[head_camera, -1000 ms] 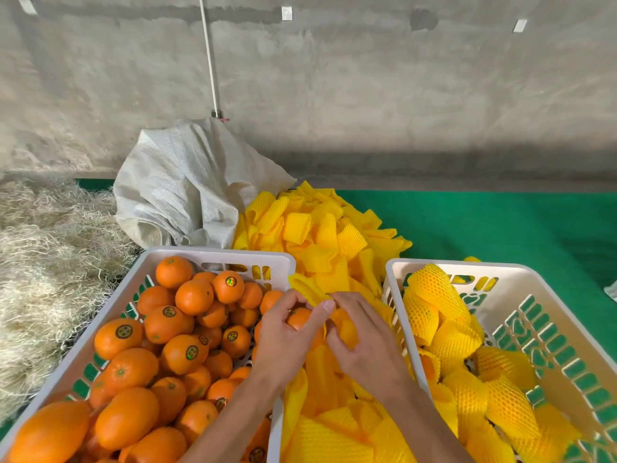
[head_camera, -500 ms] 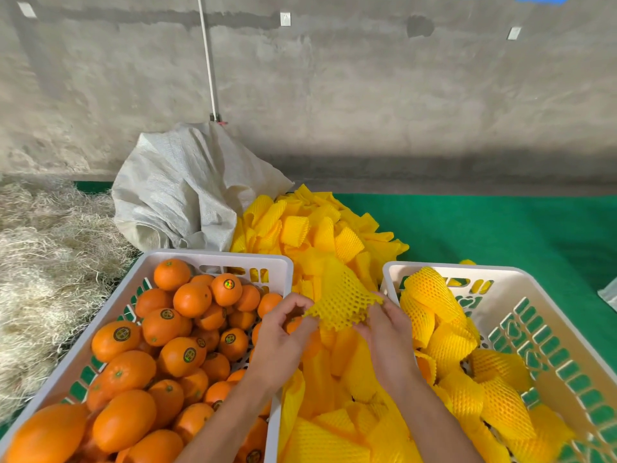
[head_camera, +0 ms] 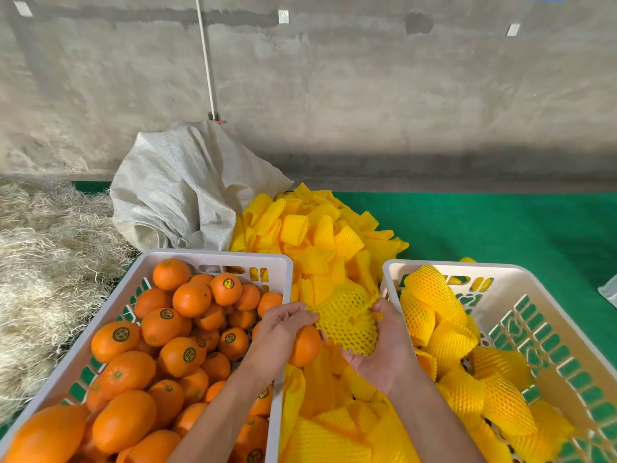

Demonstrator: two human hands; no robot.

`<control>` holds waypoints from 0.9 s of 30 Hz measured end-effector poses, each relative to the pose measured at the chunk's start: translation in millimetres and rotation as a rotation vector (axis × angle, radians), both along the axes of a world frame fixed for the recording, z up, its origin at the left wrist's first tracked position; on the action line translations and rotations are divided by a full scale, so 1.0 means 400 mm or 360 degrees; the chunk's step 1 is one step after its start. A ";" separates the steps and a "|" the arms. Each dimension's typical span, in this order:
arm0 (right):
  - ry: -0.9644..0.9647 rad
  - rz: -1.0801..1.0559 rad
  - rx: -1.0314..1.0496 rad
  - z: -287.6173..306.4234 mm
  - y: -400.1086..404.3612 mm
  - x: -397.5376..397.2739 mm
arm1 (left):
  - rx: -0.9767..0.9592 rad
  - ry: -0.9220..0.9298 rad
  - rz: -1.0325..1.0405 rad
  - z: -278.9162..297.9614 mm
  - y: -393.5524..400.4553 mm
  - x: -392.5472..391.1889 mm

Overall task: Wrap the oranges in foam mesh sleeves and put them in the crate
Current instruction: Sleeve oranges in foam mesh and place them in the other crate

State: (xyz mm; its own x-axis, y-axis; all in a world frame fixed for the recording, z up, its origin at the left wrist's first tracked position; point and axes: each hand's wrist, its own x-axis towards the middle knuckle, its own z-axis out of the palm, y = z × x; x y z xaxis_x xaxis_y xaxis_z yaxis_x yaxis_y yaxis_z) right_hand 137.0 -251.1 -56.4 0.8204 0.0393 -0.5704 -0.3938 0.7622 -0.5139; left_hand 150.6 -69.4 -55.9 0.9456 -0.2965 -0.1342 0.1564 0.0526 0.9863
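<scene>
Two hands (head_camera: 280, 332), one orange (head_camera: 305, 345), one sleeve (head_camera: 347, 322)

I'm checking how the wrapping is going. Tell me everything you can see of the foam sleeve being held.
The foam sleeve is bright yellow open-cell mesh, soft-looking and stretched wide. The left hand pinches its left edge while holding an orange; the right hand grips its right side. It is held above the loose sleeve pile, between the crates.

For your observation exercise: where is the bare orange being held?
In the head view, the orange sits centre, gripped by the left hand, beside the mesh sleeve.
</scene>
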 end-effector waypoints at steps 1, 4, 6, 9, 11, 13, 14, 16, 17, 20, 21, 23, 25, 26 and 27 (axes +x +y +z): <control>-0.0008 0.0020 -0.0033 0.001 0.000 -0.002 | 0.0022 0.0059 -0.0024 0.003 0.003 -0.003; -0.0023 0.0059 -0.0114 0.001 -0.001 -0.004 | 0.0069 0.0273 0.0103 0.034 -0.007 0.009; -0.0039 0.0096 -0.0105 0.003 0.003 -0.009 | 0.0091 0.0411 0.0134 0.046 -0.006 0.021; -0.0106 0.0231 -0.0025 0.005 0.008 -0.015 | -0.0051 0.0444 0.0059 0.044 0.013 0.003; -0.0142 0.0291 0.0016 0.003 0.008 -0.016 | -0.0109 0.0583 0.0186 0.080 -0.009 0.010; -0.0170 0.0319 0.0011 0.000 0.005 -0.015 | -0.0157 0.0598 0.0156 0.092 -0.005 0.006; -0.0174 0.0305 -0.0017 -0.002 0.004 -0.012 | -0.0179 0.0571 0.0140 0.092 -0.001 0.005; -0.0163 0.0228 -0.0130 -0.006 0.009 -0.011 | -0.0191 0.0499 0.0147 0.074 0.004 0.011; -0.0163 0.0145 -0.0185 0.000 0.014 -0.012 | -0.0153 0.0420 0.0161 0.065 0.004 0.013; -0.0060 -0.0169 -0.0427 -0.016 0.002 0.009 | -0.0162 0.0137 0.0215 0.038 0.006 0.008; -0.0023 -0.0223 -0.0533 -0.005 0.002 0.008 | -0.0219 0.0102 0.0244 0.036 0.008 0.007; -0.0039 -0.0251 -0.0909 -0.009 -0.014 0.015 | -0.0437 0.0127 0.0276 0.033 0.014 0.005; -0.0170 -0.0245 -0.1376 -0.013 -0.024 0.011 | -0.0658 0.0200 0.0211 0.032 0.014 0.003; -0.0302 -0.0218 -0.1523 -0.019 -0.022 0.004 | -0.0732 0.0224 0.0155 0.035 0.010 -0.001; -0.0355 -0.0174 -0.1662 -0.024 -0.018 -0.005 | -0.0766 0.0218 0.0086 0.037 0.004 -0.007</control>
State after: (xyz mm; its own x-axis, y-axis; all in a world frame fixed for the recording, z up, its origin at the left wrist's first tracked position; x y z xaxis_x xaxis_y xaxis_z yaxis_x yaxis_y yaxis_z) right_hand 134.9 -258.5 -65.8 0.8797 -0.4611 -0.1163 -0.1670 -0.0706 -0.9834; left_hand 148.0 -68.0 -41.0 0.9446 -0.3062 -0.1186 0.2675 0.5080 0.8188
